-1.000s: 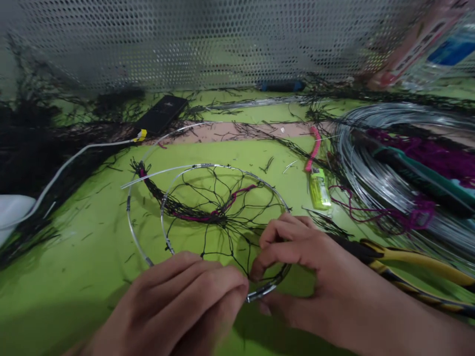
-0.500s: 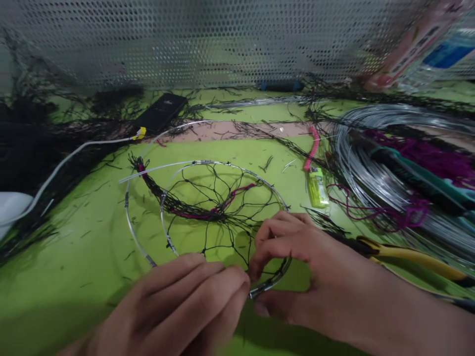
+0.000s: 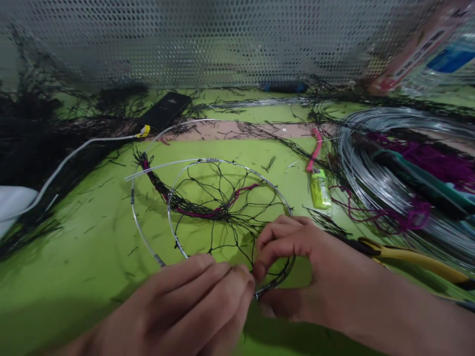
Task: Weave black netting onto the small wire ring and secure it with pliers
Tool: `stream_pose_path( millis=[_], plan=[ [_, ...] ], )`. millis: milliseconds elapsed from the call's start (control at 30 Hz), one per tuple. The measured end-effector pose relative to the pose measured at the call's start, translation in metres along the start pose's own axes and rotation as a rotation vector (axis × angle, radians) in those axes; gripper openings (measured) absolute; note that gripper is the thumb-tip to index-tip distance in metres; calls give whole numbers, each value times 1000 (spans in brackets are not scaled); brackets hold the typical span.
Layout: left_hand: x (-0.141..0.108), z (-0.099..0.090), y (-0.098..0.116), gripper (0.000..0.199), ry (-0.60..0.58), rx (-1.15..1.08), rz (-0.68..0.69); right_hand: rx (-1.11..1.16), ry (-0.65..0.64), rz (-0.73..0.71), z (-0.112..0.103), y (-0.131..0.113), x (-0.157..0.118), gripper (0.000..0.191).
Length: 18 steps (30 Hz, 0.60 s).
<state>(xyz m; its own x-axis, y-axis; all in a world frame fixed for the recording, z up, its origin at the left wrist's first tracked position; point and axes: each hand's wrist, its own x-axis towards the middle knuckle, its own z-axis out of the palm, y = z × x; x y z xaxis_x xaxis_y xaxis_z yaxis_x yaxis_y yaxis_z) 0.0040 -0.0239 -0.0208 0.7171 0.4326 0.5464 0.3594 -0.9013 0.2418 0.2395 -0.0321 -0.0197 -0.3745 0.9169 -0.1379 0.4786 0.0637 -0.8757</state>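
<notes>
A silvery wire hoop [image 3: 256,174] lies over the green table, black netting [image 3: 226,213] with a purple cord spread inside it. The gathered tail of the net reaches up to the left. At the hoop's near side my left hand [image 3: 196,301] has its fingers closed on the wire; the fingertips are partly hidden. My right hand [image 3: 293,262] pinches the near right part of the hoop, thumb below and fingers above. Both hands nearly meet there. A second, larger loop of wire [image 3: 138,222] curves out on the left.
Coiled wire [image 3: 356,168], purple cord [image 3: 415,212] and yellow-handled pliers [image 3: 415,254] lie right. A lighter [image 3: 319,190] sits beyond my right hand. A phone [image 3: 166,110], a white cable [image 3: 70,155] and black netting [image 3: 22,143] are left. A perforated panel [image 3: 222,44] stands behind.
The hoop, both hands and the surroundings appear shifted slightly right in view. Both hands keep their hold, with little change in finger position.
</notes>
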Motion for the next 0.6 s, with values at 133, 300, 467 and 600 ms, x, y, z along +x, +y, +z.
stream_pose_path(
  millis=[133,300,467,600],
  plan=[
    [-1,1,-1,30,17,32,100,91,80,56,5,1,-2,28],
    [0,-2,12,29,-59,140,-63,153,140,101,15,1,-5,32],
    [10,-3,1,34,-112,2,42,125,175,48,16,-7,-7,32],
    [3,-2,-4,28,-244,-74,-23,-67,246,-193,14,-10,-9,27]
  ],
)
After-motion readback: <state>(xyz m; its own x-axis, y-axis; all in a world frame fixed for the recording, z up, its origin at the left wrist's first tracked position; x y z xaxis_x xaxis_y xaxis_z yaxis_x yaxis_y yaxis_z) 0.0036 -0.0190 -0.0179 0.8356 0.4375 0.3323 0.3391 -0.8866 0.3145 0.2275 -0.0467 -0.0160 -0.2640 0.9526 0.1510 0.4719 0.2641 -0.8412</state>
